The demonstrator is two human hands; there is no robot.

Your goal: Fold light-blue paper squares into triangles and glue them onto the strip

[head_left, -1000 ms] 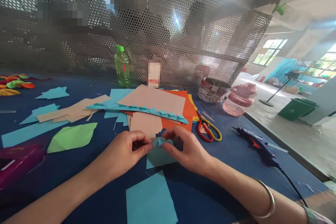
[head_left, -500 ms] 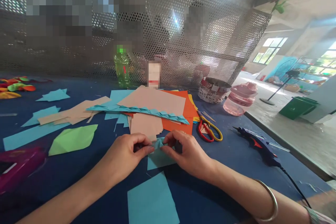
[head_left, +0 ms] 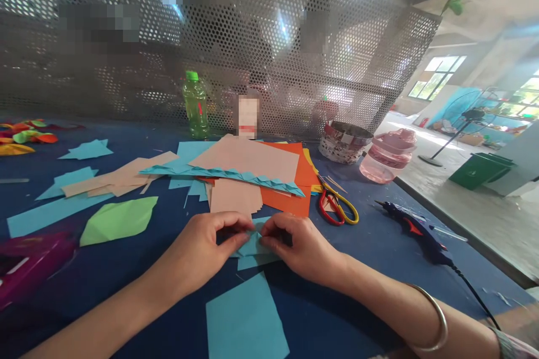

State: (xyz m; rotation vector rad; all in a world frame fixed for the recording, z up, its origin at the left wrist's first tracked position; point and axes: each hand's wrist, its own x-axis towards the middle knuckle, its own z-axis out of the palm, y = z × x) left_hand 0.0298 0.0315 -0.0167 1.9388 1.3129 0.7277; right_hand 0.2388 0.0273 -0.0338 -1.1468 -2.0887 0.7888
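My left hand [head_left: 206, 249] and my right hand [head_left: 301, 247] meet at the middle of the blue table [head_left: 370, 247]. Both pinch a small folded piece of teal paper [head_left: 254, 247] between thumb and fingers and press it against the table. A flat teal paper square [head_left: 245, 320] lies just in front of the hands. A silver bangle [head_left: 433, 317] is on my right wrist.
Behind the hands lie tan and orange sheets [head_left: 252, 171] and a folded teal strip [head_left: 223, 175]. Scissors [head_left: 339, 207] and a glue gun [head_left: 415, 233] lie right. A green paper shape [head_left: 118, 220] lies left. A green bottle [head_left: 196, 105], basket [head_left: 344, 143], pink jar [head_left: 385, 157] and perforated screen [head_left: 269, 33] stand behind.
Both hands have drawn slightly nearer to me with the teal piece, and the fingertips have closed tighter over its fold. Nothing else on the table has moved.
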